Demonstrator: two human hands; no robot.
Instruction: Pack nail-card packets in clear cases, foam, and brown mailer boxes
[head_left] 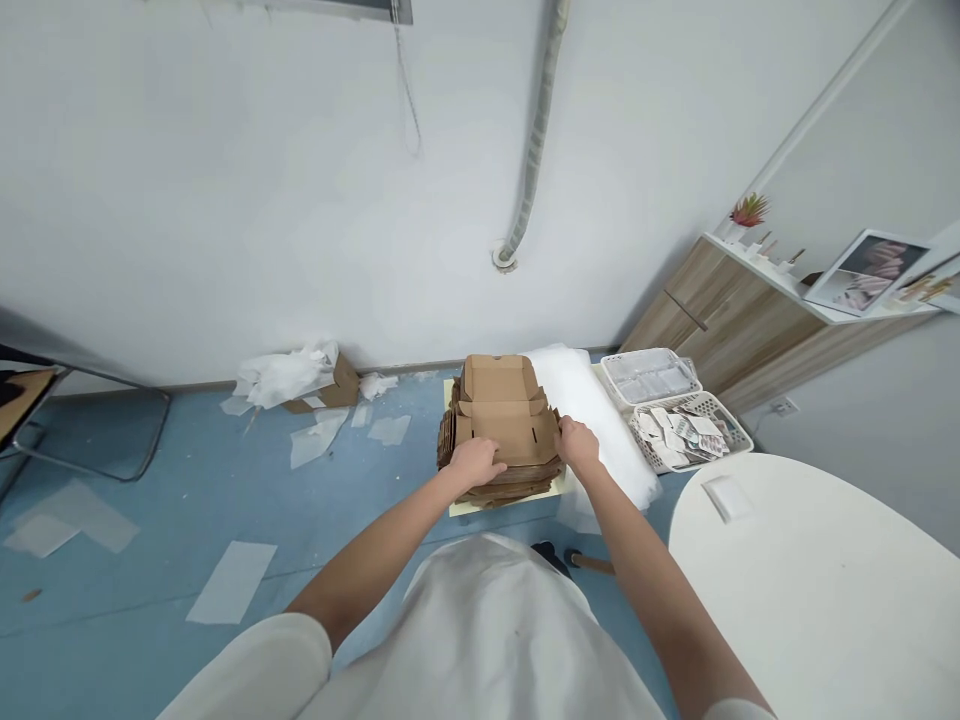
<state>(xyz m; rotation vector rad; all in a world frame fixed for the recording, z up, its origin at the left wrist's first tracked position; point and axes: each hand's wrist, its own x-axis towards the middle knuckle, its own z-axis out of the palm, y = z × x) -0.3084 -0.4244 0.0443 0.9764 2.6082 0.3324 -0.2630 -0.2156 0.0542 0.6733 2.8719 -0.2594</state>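
While both your hands meet the stack of cardboard boxes [506, 432], it lies flat over a pale yellow board [461, 508], whose near and left edges show; the print on the cards [694, 432] in the white basket [739, 440] is too small to read; the top box's long axis runs from you towards the wall [300, 200], narrower flap wallward; your left hand [475, 463] bends over the near-left edge, your right hand [578, 444] curls narrowly at the right edge; you cannot tell whether either grips.
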